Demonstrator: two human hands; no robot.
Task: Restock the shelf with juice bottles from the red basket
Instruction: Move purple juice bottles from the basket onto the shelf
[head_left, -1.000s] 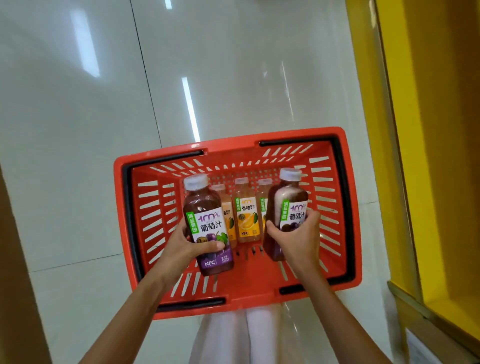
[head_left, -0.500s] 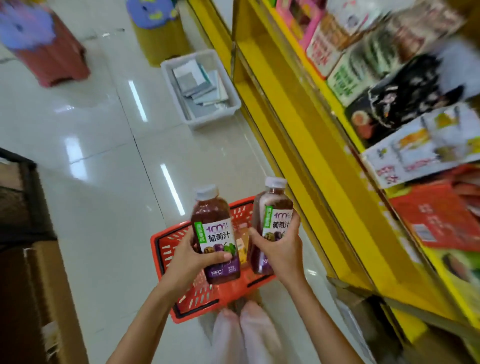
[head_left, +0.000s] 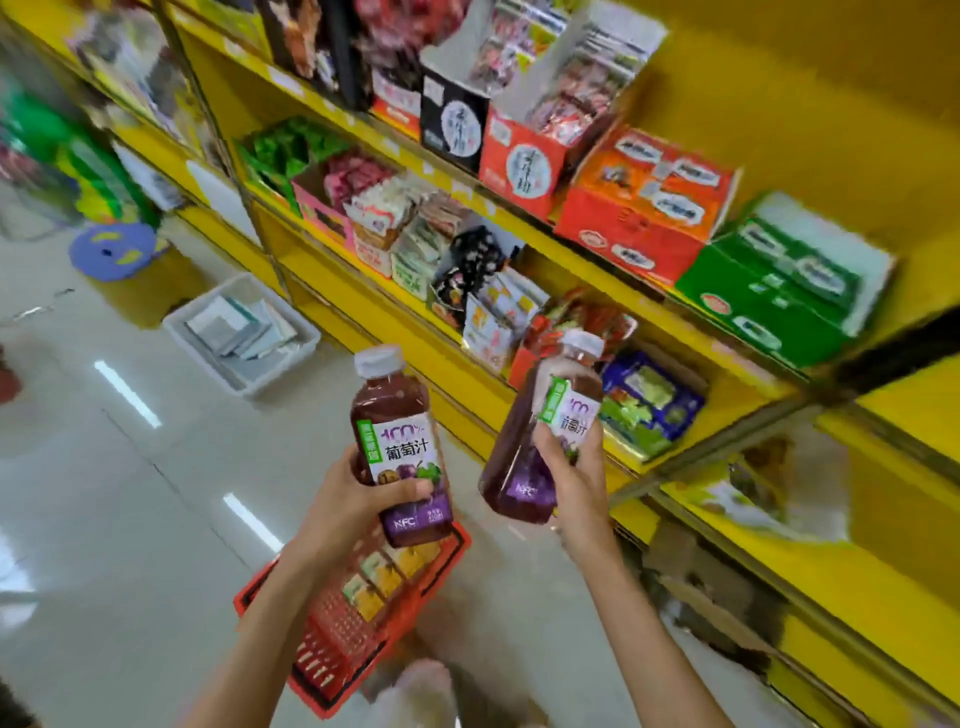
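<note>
My left hand (head_left: 348, 506) grips a purple grape juice bottle (head_left: 400, 441), upright, white cap on top. My right hand (head_left: 571, 475) holds a second grape juice bottle (head_left: 540, 431), tilted to the right toward the yellow shelf (head_left: 613, 322). Both bottles are raised above the red basket (head_left: 337, 660), which sits on the floor below my arms. Orange juice bottles (head_left: 384, 577) still lie inside it. The view is blurred by motion.
The yellow shelves hold snack boxes: red and orange cartons (head_left: 634, 208), a green carton (head_left: 779, 291), packets (head_left: 415, 234). A grey tray of papers (head_left: 241, 332) lies on the glossy floor at the shelf's foot. A purple-topped stool (head_left: 114, 252) stands further left.
My head has turned up from the basket toward the shelves. Both hands lifted their bottles out of the basket and higher; the right bottle now tilts toward the shelf.
</note>
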